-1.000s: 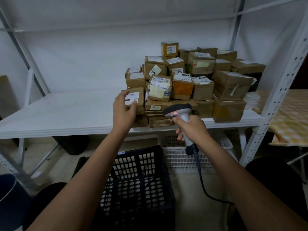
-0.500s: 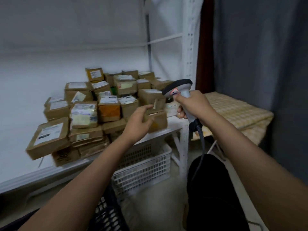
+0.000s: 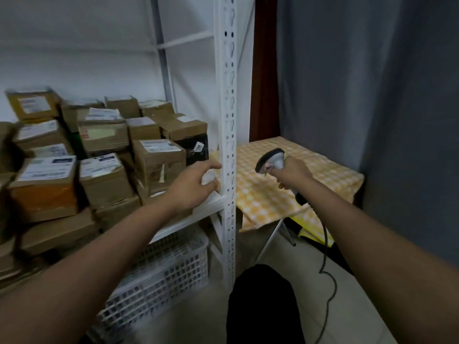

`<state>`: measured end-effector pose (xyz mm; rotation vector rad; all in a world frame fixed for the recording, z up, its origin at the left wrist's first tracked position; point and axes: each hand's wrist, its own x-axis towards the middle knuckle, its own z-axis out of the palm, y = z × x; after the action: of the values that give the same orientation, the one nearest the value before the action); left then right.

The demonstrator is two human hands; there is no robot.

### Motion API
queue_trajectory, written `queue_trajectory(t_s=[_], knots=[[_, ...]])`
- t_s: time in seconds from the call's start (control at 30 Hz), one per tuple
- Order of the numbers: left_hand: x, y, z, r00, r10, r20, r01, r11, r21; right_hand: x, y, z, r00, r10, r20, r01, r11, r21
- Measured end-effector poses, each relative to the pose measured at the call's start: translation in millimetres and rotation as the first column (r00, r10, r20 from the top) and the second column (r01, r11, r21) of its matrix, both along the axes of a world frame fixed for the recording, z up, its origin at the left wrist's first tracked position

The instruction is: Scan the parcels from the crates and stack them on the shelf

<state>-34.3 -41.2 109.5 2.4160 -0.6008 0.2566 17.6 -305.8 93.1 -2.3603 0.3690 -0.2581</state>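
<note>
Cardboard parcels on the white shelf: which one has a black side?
The brown cardboard parcel with a black side, at the stack's right end beside the white upright post; the others look brown.

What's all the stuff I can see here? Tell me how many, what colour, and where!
parcels: many, brown cardboard, piled on the shelf at left
shelf: one, white metal, left and centre
crate: one, white plastic, under the shelf
scanner: one, grey and black, corded, right of the shelf post
checked cloth: one, yellow and white, over a stand at right
left hand: reaching at the shelf's right end
right hand: grips the scanner
</note>
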Motion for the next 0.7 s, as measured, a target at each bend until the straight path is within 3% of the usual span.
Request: queue_trajectory(t_s=[0.17, 0.4, 0.5, 0.7], knots=[[51.1, -19.4, -15.3, 0.999, -0.028, -0.027, 0.028, 1.000, -0.003, 72.9, -23.1, -25.4, 0.999, -0.040, 0.005, 0.041, 0.998, -0.048], [99.1, -33.2, -36.6, 0.996, -0.041, -0.084, 0.042, 0.999, 0.005, 152.6, -45.5, -49.9, 0.989, -0.082, -0.120, 0.116, 0.944, 0.309], [110.2, -35.3, -42.4, 0.995, -0.056, -0.085, 0.057, 0.998, 0.016, 177.0, -51.1, -68.2, 0.989, -0.049, -0.141, 0.099, 0.921, 0.378], [119.1, -35.6, -44.6, 0.992, -0.061, -0.112, 0.064, 0.998, 0.025, 191.1, -52.2, -93.6, 0.943, -0.005, -0.331, 0.096, 0.961, 0.260]])
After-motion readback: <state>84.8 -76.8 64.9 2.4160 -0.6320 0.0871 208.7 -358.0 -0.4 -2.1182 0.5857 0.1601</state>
